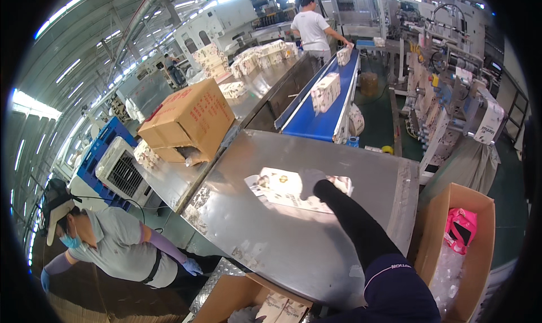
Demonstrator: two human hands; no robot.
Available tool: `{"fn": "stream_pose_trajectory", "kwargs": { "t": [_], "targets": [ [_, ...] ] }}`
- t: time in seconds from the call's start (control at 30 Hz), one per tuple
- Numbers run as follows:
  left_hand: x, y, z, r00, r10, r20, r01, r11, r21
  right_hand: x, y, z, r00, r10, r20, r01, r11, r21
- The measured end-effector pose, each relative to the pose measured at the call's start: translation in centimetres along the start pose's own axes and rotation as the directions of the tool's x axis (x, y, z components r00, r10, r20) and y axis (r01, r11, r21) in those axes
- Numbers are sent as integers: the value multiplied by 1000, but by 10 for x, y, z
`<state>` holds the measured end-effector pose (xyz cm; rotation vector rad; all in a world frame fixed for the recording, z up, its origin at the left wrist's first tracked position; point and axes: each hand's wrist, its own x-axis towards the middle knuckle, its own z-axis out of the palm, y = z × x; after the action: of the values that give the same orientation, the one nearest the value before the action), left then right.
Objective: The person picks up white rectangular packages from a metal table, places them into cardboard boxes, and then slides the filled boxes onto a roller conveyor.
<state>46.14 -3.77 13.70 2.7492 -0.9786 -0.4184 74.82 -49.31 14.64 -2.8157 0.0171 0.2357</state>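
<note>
A white tissue pack with a brownish floral print lies on the metal table in front of me. My right hand, in a grey glove, reaches across and is closed over the pack's middle; a patterned end shows on the other side of the hand. At the lower edge, my left hand, also gloved in grey, is down inside an open cardboard box. It is beside several similar packs lying in that box. The left fingers are mostly cut off by the frame edge.
A blue conveyor belt carries packs toward the metal table. A large carton stands at left, and an open carton with plastic and a pink bag at right. One co-worker bends nearby; another stands by the belt.
</note>
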Motion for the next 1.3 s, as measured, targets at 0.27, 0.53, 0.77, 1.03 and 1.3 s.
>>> {"fn": "stream_pose_trajectory", "kwargs": {
  "t": [0.27, 0.53, 0.77, 1.03, 1.3],
  "targets": [
    [108, 46, -41, 952, 62, -300, -42, 996, 74, -106, 2, 15, 884, -460, 78, 457, 888, 52],
    [233, 75, -31, 991, -22, -131, 44, 986, 163, -144, -10, 40, 967, -253, -38, 251, 966, -62],
    [240, 84, -32, 982, 50, -184, -13, 980, 199, -54, 66, 54, 974, -220, -60, 223, 973, 57],
    [247, 80, -34, 963, 114, -243, -91, 990, 106, 157, 56, -47, 900, -323, -292, 0, 670, -743],
    [249, 78, -30, 990, 3, -140, 20, 987, 162, 151, -96, 28, 930, -306, -204, 262, 940, -218]
  ]
}}
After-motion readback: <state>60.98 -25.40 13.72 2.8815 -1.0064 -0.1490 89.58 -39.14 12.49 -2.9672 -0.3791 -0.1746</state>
